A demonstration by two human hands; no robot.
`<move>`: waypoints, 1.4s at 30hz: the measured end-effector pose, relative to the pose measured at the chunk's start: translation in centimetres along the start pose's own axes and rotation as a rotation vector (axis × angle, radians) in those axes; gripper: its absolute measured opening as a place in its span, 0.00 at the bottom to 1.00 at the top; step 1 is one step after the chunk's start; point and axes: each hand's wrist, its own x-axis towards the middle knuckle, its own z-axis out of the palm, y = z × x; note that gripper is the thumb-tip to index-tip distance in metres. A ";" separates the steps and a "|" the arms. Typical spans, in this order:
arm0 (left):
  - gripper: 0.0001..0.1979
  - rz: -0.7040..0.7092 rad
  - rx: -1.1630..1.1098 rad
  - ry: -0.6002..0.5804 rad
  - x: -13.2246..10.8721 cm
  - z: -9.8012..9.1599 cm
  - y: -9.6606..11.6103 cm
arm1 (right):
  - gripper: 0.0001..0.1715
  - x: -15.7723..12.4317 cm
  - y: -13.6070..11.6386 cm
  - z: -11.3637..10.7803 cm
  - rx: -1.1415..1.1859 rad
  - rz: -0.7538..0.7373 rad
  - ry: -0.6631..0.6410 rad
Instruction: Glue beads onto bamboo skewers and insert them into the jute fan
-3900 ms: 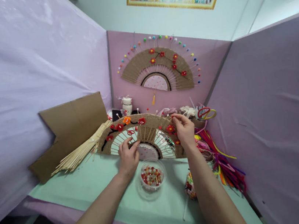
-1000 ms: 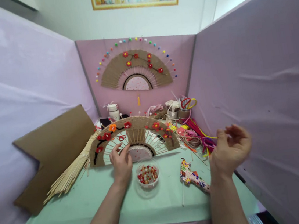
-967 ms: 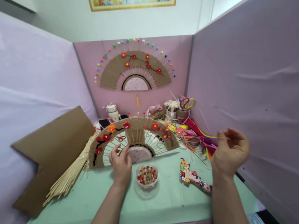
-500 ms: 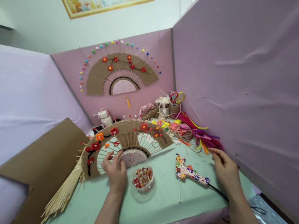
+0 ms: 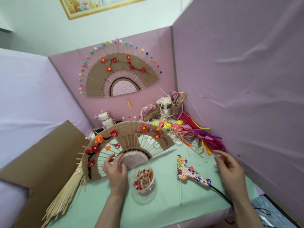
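A woven fan (image 5: 127, 129) decorated with red and orange flowers lies on the green tabletop. At its pale, dotted half-round centre (image 5: 134, 158) is my left hand (image 5: 116, 173), its fingers bent and apart, the fingertips at the fan's ribs and inner edge. Just right of that hand, a clear round tub (image 5: 142, 181) holds red, amber and clear beads. My right hand (image 5: 230, 172) hovers over the table's right side, fingers loosely curved and apart with nothing visible in them. A flower-patterned glue gun (image 5: 191, 173) lies left of it, a glue stick extending toward the front.
A bundle of thin sticks (image 5: 64, 198) and brown cardboard (image 5: 43, 167) lie at left. Colourful pipe cleaners (image 5: 200, 133) heap at back right, near scissors (image 5: 178, 97) in a pot. A second fan (image 5: 117, 71) hangs on the back panel. The glue gun's black cord (image 5: 221, 194) runs off the front edge.
The whole view has shifted slightly, so things appear a little further left. Both hands keep nearly the same place and pose; nothing has been picked up or put down.
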 end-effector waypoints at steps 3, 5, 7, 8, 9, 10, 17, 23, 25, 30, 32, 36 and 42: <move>0.15 0.002 -0.003 0.004 0.0 0.1 -0.2 | 0.28 0.1 0.1 0.2 0.027 -0.012 -0.009; 0.14 -0.003 -0.009 0.007 -0.1 0.2 -0.2 | 0.25 0.1 0.0 0.2 0.035 -0.003 -0.005; 0.14 -0.008 -0.015 0.009 -0.1 0.1 -0.2 | 0.20 -0.1 -0.2 0.1 0.027 0.016 0.008; 0.14 -0.010 -0.017 0.007 -0.1 0.1 -0.2 | 0.20 -0.2 -0.4 0.0 0.020 0.023 0.017; 0.14 -0.013 -0.019 0.004 -0.1 0.1 -0.2 | 0.22 -0.4 -0.6 -0.1 0.013 0.029 0.028; 0.15 -0.017 -0.019 0.001 -0.1 0.1 -0.2 | 0.24 -0.5 -0.8 -0.2 0.009 0.032 0.042; 0.15 -0.051 -0.043 -0.006 -0.3 0.1 -0.3 | 0.22 -0.2 -0.9 -0.1 0.111 0.006 0.176; 0.16 -0.047 -0.084 -0.001 -0.3 -0.1 -0.2 | 0.25 -0.2 -4.4 0.7 0.208 -0.096 0.227; 0.16 -0.047 -0.098 0.008 -0.2 -0.2 -0.1 | 0.22 -0.4 -6.9 1.7 0.233 -0.191 0.178; 0.16 -0.076 -0.127 0.020 -0.1 -0.4 0.2 | 0.20 -0.3 -13.1 6.6 0.160 -0.405 -0.009; 0.16 -0.075 -0.140 0.018 -0.1 -0.5 0.1 | 0.21 0.1 -14.6 9.4 0.112 -0.479 -0.092; 0.16 -0.077 -0.166 0.026 0.0 -0.5 -0.1 | 0.28 0.9 -15.9 15.1 0.058 -0.567 -0.243; 0.16 -0.087 -0.200 0.025 0.2 -0.3 -0.2 | 0.31 1.6 -16.6 19.7 -0.009 -0.602 -0.329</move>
